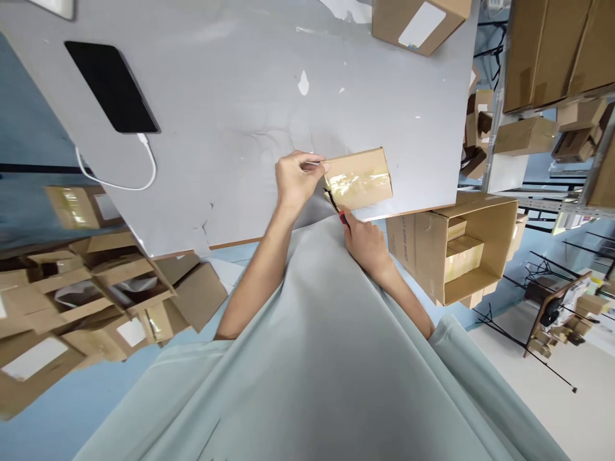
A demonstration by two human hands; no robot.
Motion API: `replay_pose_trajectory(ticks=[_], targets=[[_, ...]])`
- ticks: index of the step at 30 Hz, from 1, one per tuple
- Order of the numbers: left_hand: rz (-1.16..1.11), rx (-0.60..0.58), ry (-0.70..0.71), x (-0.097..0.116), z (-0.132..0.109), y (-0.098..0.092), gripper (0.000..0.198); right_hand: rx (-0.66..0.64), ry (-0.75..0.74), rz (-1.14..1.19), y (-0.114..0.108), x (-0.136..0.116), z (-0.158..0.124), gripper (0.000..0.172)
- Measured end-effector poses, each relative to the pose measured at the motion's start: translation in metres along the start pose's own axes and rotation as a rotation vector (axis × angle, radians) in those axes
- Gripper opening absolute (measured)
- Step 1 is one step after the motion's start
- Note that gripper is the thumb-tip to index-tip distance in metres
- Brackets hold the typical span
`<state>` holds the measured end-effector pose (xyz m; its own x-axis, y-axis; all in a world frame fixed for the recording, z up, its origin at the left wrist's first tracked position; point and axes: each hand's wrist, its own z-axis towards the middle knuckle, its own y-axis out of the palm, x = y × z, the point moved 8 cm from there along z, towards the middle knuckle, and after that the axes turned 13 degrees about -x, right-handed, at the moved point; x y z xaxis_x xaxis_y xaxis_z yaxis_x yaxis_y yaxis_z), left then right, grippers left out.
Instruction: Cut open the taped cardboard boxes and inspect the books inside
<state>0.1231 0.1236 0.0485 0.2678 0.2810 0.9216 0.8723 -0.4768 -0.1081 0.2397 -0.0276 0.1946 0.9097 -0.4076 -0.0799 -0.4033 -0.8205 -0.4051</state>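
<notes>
A small brown cardboard box point(362, 178), wrapped in shiny clear tape, lies near the front edge of the grey table point(230, 96). My left hand point(296, 178) is closed in a pinch on the box's left end. My right hand point(368, 242) sits just below the box at the table edge. It is closed on a small cutter point(336, 208) with a red handle and dark blade, whose tip touches the box's lower left corner. My grey shirt fills the bottom of the view.
A black phone point(113, 86) with a white cable point(139, 173) lies at the table's left. A labelled carton point(418, 22) sits at the far edge. An open carton point(456, 250) of small boxes stands right of the table, flattened cartons point(72, 294) pile left, and shelves point(552, 64) stand right.
</notes>
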Motion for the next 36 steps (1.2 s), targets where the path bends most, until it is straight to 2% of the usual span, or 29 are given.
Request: replay_pose_trajectory(ticks=[5,8,11,17,22,25,30,36], targets=[[0.016,-0.034,0.001,0.000,0.001,-0.002,0.021,0.142,-0.093,0.139,-0.021,0.003,0.008,0.063],[0.021,-0.037,0.006,0.000,0.001,-0.003,0.018,0.167,-0.124,0.181,-0.030,0.001,0.027,0.063],[0.031,-0.042,0.001,0.001,0.001,-0.003,0.018,0.167,-0.121,0.179,-0.029,0.004,0.041,0.062],[0.034,-0.025,-0.018,0.000,-0.001,-0.005,0.019,0.096,-0.125,0.113,-0.018,0.001,0.041,0.063],[0.059,0.011,-0.029,0.000,-0.001,-0.007,0.019,0.071,-0.113,0.132,-0.025,-0.013,0.041,0.063],[0.030,0.050,-0.053,0.001,-0.003,-0.008,0.017,0.050,-0.123,0.115,-0.028,-0.021,0.034,0.061],[-0.023,0.083,-0.096,0.004,-0.011,-0.006,0.017,-0.062,-0.082,0.052,-0.021,-0.020,0.016,0.058],[-0.016,0.097,-0.087,0.003,-0.010,-0.011,0.016,-0.042,-0.118,0.047,-0.020,-0.022,0.019,0.069]])
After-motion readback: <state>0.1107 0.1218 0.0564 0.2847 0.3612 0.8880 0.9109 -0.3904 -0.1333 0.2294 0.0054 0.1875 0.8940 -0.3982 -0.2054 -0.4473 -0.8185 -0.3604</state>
